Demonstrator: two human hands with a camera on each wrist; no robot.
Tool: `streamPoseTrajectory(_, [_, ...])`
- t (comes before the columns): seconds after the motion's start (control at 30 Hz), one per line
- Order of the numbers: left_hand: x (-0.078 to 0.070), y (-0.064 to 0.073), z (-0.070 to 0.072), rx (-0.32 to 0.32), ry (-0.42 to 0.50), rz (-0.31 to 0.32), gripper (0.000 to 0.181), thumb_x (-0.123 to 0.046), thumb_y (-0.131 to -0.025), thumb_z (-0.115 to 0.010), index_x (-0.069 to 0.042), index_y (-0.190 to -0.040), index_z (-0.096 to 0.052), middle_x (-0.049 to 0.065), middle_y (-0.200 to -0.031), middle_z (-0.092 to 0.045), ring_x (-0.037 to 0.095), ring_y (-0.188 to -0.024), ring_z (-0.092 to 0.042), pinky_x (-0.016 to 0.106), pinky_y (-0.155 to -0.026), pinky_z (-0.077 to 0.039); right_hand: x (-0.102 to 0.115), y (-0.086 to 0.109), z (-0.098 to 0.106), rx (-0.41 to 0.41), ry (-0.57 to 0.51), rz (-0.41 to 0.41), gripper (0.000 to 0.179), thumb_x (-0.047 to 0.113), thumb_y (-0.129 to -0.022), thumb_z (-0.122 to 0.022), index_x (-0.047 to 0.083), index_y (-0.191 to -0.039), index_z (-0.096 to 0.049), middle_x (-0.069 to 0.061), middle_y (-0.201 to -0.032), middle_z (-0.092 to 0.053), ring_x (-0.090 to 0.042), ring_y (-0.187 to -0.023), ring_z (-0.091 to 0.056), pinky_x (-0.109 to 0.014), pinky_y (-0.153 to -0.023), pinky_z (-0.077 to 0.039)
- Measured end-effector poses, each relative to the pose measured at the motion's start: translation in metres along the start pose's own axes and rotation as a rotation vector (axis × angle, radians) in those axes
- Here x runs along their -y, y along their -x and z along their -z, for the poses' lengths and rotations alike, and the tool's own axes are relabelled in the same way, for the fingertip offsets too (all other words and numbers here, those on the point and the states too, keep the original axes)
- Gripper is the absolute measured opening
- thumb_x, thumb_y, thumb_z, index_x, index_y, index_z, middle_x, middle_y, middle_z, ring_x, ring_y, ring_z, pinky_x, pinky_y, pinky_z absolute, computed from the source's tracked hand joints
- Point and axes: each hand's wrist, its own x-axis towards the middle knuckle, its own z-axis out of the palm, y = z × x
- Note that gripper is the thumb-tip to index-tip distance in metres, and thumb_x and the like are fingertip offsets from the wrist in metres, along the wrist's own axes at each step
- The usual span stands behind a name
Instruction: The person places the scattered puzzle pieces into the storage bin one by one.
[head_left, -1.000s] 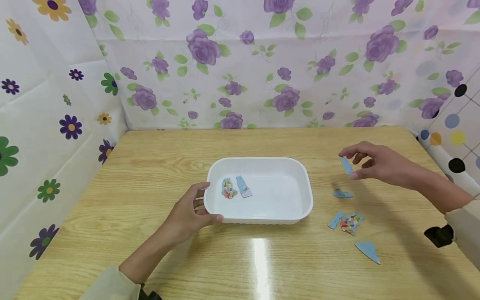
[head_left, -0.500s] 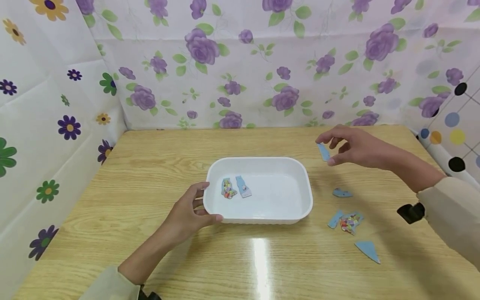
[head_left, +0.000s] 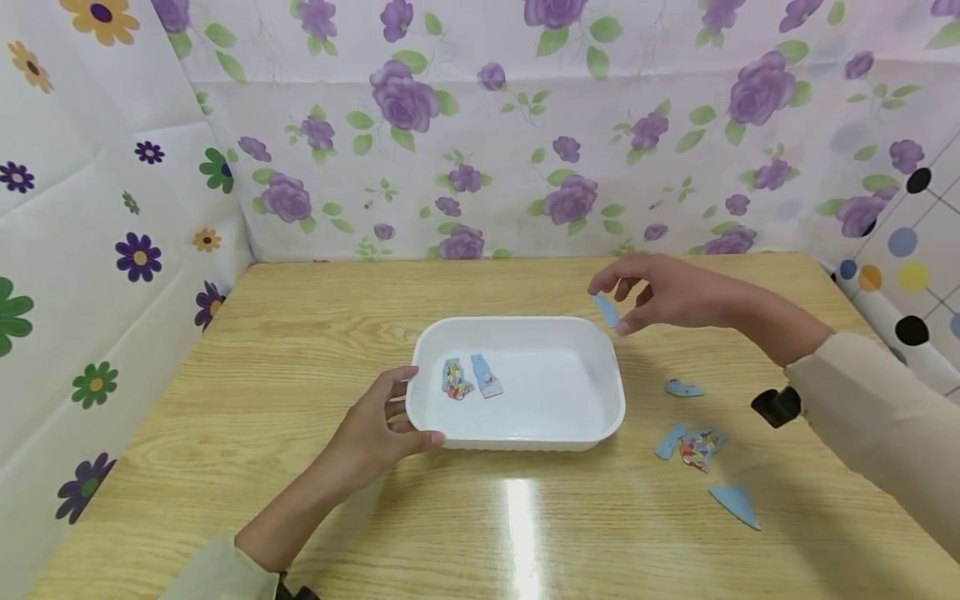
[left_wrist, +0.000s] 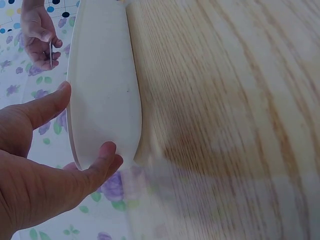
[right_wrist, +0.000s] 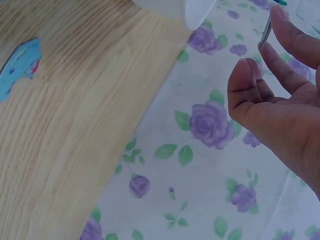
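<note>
A white plastic tray (head_left: 555,440) sits on the wooden table, holding a multicoloured puzzle piece (head_left: 456,380) and a narrow light-blue puzzle piece (head_left: 487,377) near its left end. My left hand (head_left: 382,421) grips the tray's near left corner, thumb along the front and fingers at the end wall; the left wrist view shows this hand (left_wrist: 60,160) against the tray's outside (left_wrist: 107,80). Above the tray's back right corner, my right hand (head_left: 660,292) pinches a blue puzzle piece (head_left: 606,311) between thumb and fingertip. In the right wrist view that piece (right_wrist: 266,34) appears edge-on.
Right of the tray lie a small blue piece (head_left: 684,388), a blue strip (head_left: 670,441), a colourful piece (head_left: 701,448) and a blue triangular piece (head_left: 737,504). A flower-printed sheet (head_left: 480,125) stands behind the table (head_left: 337,308).
My right hand has carried the blue puzzle piece leftward from the table's right side to the tray's back right corner. The left hand and the tray have stayed in place.
</note>
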Motion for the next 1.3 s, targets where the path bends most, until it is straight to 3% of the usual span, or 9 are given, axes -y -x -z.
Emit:
streamPoseTrajectory(0.37, [0.002, 0.0, 0.001, 0.005, 0.008, -0.009, 0.092, -0.011, -0.073, -0.084, -0.006, -0.146, -0.028, 0.019, -0.137, -0.044, 0.035, -0.12, -0.055, 0.031, -0.092, -0.054, 0.005, -0.018, -0.016, 0.054, -0.028, 0.05, 0.049, 0.014, -0.087, -0.073, 0.011, -0.132, -0.053, -0.01, -0.132, -0.049, -0.03, -0.117, -0.048, -0.047, -0.096, -0.046])
streamPoseTrajectory(0.7, [0.002, 0.0, 0.0, 0.003, 0.018, -0.013, 0.092, -0.009, -0.073, -0.084, -0.005, -0.146, -0.028, 0.02, -0.136, -0.045, 0.035, -0.119, -0.055, 0.031, -0.092, -0.055, 0.013, -0.036, -0.035, 0.096, -0.029, 0.043, 0.048, 0.009, -0.085, -0.074, 0.011, -0.129, -0.056, -0.007, -0.128, -0.051, -0.027, -0.113, -0.049, -0.044, -0.092, -0.048])
streamPoseTrajectory(0.9, [0.002, -0.001, 0.0, 0.006, 0.02, -0.008, 0.092, -0.009, -0.073, -0.084, -0.006, -0.146, -0.028, 0.019, -0.137, -0.044, 0.034, -0.119, -0.056, 0.031, -0.091, -0.055, 0.017, -0.045, -0.041, 0.121, 0.004, 0.056, 0.047, 0.009, -0.084, -0.075, 0.015, -0.127, -0.058, -0.006, -0.126, -0.052, -0.026, -0.112, -0.05, -0.041, -0.089, -0.049])
streamPoseTrajectory(1.13, [0.001, -0.001, 0.0, 0.002, 0.031, -0.002, 0.092, -0.007, -0.073, -0.084, -0.006, -0.146, -0.027, 0.019, -0.138, -0.043, 0.035, -0.118, -0.056, 0.03, -0.09, -0.055, 0.027, -0.055, -0.046, 0.114, 0.034, 0.09, 0.049, 0.005, -0.081, -0.076, 0.007, -0.127, -0.058, -0.008, -0.122, -0.055, -0.028, -0.108, -0.051, -0.04, -0.086, -0.051])
streamPoseTrajectory(1.3, [0.002, -0.001, 0.0, 0.001, 0.034, 0.002, 0.092, -0.006, -0.073, -0.083, -0.006, -0.146, -0.027, 0.02, -0.138, -0.043, 0.036, -0.117, -0.057, 0.03, -0.089, -0.056, 0.036, -0.061, -0.055, 0.136, 0.064, 0.091, 0.049, 0.006, -0.081, -0.077, 0.008, -0.127, -0.059, -0.008, -0.116, -0.056, -0.026, -0.105, -0.053, -0.038, -0.087, -0.05])
